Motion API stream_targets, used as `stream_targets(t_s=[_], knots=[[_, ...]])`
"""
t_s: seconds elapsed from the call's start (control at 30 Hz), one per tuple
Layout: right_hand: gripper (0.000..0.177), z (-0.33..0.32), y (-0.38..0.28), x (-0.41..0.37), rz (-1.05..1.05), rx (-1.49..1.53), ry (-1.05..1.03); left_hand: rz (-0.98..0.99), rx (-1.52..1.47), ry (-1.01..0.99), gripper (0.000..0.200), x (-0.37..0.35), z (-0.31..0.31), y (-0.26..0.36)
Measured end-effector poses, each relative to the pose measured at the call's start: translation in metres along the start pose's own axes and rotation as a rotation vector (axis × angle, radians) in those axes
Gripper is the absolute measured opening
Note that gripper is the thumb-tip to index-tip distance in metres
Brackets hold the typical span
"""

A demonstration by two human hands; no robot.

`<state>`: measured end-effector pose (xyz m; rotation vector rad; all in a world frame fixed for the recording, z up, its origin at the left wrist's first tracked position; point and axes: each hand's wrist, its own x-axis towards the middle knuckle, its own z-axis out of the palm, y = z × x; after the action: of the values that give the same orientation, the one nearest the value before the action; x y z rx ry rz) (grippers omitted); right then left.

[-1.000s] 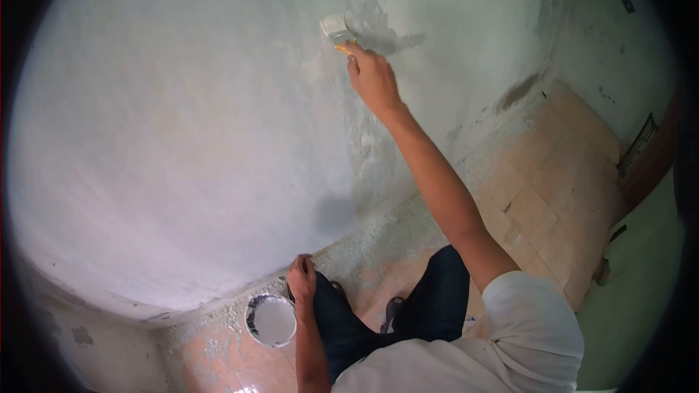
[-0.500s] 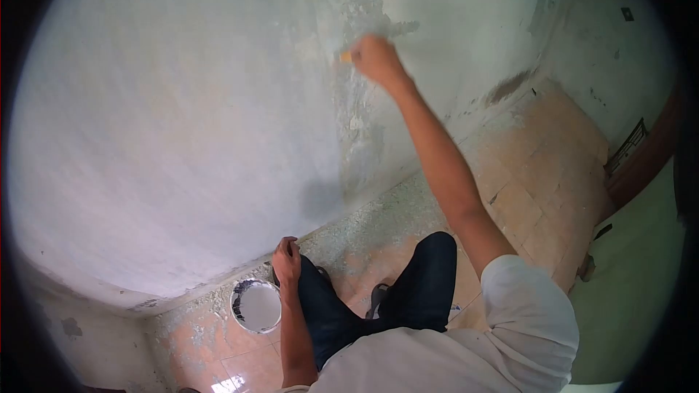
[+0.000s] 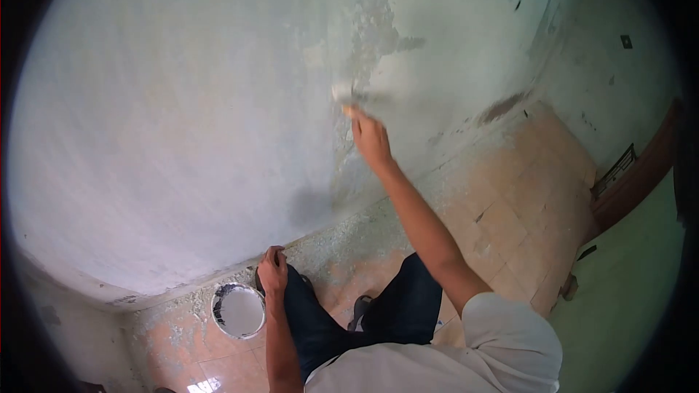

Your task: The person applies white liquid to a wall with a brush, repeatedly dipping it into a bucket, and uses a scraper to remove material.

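My right hand (image 3: 370, 138) is wrapped round the handle of a paintbrush (image 3: 342, 94), whose pale bristles touch the wall (image 3: 204, 124) beside a rough grey strip of bare plaster (image 3: 375, 22). Resting on my left knee is my left hand (image 3: 273, 271), its fingers curled; whether anything is inside them is hidden. A bucket (image 3: 240, 311) of whitish paint stands on the floor just left of that hand, its rim smeared.
Tiled floor (image 3: 502, 211) with flakes of debris (image 3: 349, 240) runs along the foot of the wall. At the right are a dark red curved edge (image 3: 641, 182), a green surface (image 3: 626, 269) and a small wall plate (image 3: 626, 42).
My right hand has moved down the wall with the brush, whose bristles now show. My left hand stays at my knee; the whole view has shifted slightly.
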<state>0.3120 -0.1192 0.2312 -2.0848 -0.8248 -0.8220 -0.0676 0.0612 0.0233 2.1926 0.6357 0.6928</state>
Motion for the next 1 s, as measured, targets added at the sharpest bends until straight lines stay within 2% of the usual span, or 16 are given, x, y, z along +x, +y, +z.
stream_targets(t_s=[0.07,0.1,0.17,0.23,0.37,0.4,0.43,0.47,0.53,0.63,0.7,0.77,0.83,0.9,0.93,1.0], knots=[[0.032,-0.015,-0.015,-0.027,0.306,-0.095,-0.396,-0.013,0.002,-0.004,0.017,0.001,-0.001,-0.003],[0.032,-0.005,-0.001,-0.031,0.311,-0.097,-0.395,-0.019,0.01,-0.007,0.017,0.003,-0.001,-0.004],[0.027,0.022,0.048,-0.03,0.198,-0.247,-0.693,-0.023,0.012,-0.024,0.017,0.004,0.0,-0.003],[0.023,-0.002,0.02,0.019,0.196,-0.236,-0.617,-0.014,-0.03,0.006,0.017,0.003,0.003,-0.001],[0.025,-0.096,-0.045,0.13,-0.005,-0.064,-0.188,-0.025,-0.063,0.033,0.016,0.0,0.002,0.004],[0.027,-0.128,-0.08,0.143,0.061,-0.049,-0.126,-0.028,-0.027,0.026,0.016,0.0,-0.001,0.009],[0.031,-0.141,-0.087,0.151,-0.044,-0.044,0.01,-0.029,0.009,0.015,0.015,0.0,-0.002,0.012],[0.031,-0.15,-0.102,0.15,-0.042,-0.044,-0.001,-0.039,0.009,0.011,0.015,0.0,-0.001,0.009],[0.03,-0.157,-0.124,0.141,-0.099,0.172,0.28,0.01,0.014,0.036,0.015,0.002,0.0,0.005],[0.031,-0.066,-0.057,0.093,-0.075,0.018,0.119,0.012,0.032,0.025,0.016,0.004,-0.001,0.002],[0.032,-0.007,-0.025,0.02,-0.052,0.068,0.127,-0.001,0.021,0.007,0.016,0.0,-0.001,0.003],[0.033,0.034,0.018,-0.056,0.114,0.014,-0.095,-0.003,0.005,0.017,0.016,0.009,-0.002,0.002],[0.027,0.05,0.041,-0.113,0.278,-0.144,-0.498,-0.061,-0.023,0.008,0.015,0.008,0.003,-0.001],[0.022,0.073,0.078,-0.148,0.337,-0.158,-0.663,-0.03,0.012,-0.008,0.015,0.006,0.005,-0.001],[0.022,0.072,0.077,-0.128,0.322,-0.159,-0.644,-0.01,0.055,-0.015,0.016,0.009,0.007,-0.004],[0.021,0.069,0.073,-0.085,0.247,-0.136,-0.438,0.027,0.044,0.023,0.015,0.015,0.008,-0.004]])
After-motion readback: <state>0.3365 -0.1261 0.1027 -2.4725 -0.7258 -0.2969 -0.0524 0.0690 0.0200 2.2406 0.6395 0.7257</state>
